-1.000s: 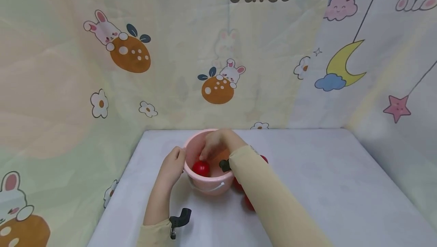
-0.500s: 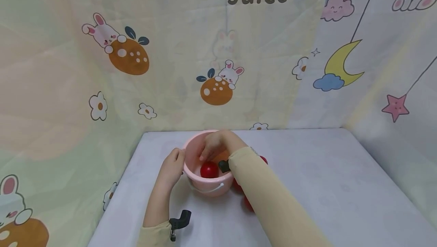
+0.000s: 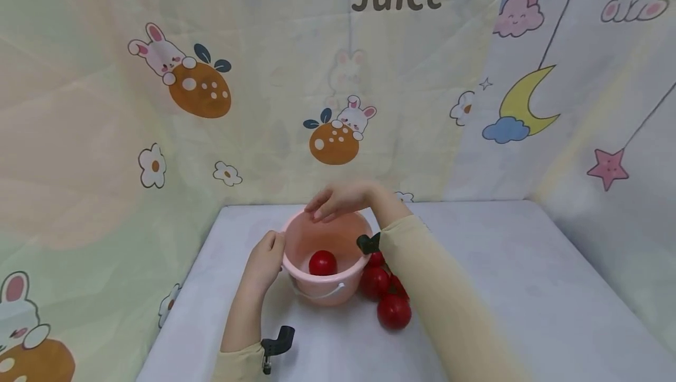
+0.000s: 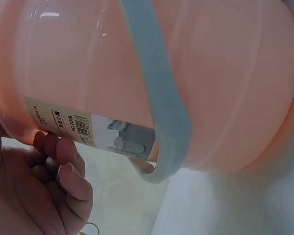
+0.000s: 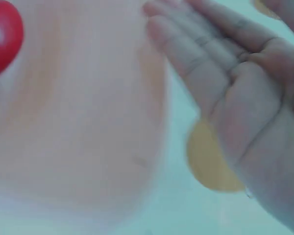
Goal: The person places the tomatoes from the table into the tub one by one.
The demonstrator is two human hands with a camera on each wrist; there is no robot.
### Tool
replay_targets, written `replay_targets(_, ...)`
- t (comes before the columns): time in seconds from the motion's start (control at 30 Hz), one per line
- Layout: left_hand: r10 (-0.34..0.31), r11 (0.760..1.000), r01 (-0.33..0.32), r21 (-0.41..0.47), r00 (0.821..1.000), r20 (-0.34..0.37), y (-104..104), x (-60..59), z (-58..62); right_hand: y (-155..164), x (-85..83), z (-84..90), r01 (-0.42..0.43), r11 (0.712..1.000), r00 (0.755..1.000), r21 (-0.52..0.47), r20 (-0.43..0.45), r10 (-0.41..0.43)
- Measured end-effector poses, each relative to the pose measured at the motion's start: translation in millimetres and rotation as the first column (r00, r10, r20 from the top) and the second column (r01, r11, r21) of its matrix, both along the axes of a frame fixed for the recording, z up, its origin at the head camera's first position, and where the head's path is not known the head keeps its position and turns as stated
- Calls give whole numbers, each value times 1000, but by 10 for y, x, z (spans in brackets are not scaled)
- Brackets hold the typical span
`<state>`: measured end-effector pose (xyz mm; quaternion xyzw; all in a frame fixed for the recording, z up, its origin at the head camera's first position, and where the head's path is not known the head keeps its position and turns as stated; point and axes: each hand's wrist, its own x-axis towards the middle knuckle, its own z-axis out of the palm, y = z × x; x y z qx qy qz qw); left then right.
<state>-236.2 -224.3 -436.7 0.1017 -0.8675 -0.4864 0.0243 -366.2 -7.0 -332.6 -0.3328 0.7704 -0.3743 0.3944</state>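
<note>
Pink bucket [image 3: 323, 264], one tomato [image 3: 323, 263] inside — near the table's [image 3: 502, 264] back-left corner.
Left hand [image 3: 266, 259] grips the bucket's left wall; right hand [image 3: 340, 200] hovers flat-fingered, holding nothing, above the rim. Loose tomatoes [image 3: 388, 297] lie just right — best to steady the bucket and lift them singly.

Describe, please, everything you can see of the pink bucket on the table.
The pink bucket is a small round pail of smooth, slightly see-through plastic. It stands upright on the white table. Its pale grey handle hangs down against the wall, and a barcode label is stuck on the side. One red tomato lies inside. The left hand holds its side; the right hand hovers open above the rim. Three more tomatoes lie beside it.
</note>
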Motion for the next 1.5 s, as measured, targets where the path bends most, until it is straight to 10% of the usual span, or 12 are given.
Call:
replay_targets(0.3,-2,1000,2,-11,1000,-11,16,-8,18,997,57,124,209,950,966,-234,-101,-238)
replay_targets(0.63,-11,1000,11,-14,1000,-14,-18,16,1,1839,180,-1065,480,865,853,-146,-153,-499)
replay_targets(0.9,-6,1000,6,12,1000,8,-3,17,-5,1891,241,-1614,506,858,860,-92,-26,-510)
replay_targets(1.5,-10,1000,11,16,1000,-28,38,2,-12,1951,242,-1832,517,856,853,0,-87,-515)
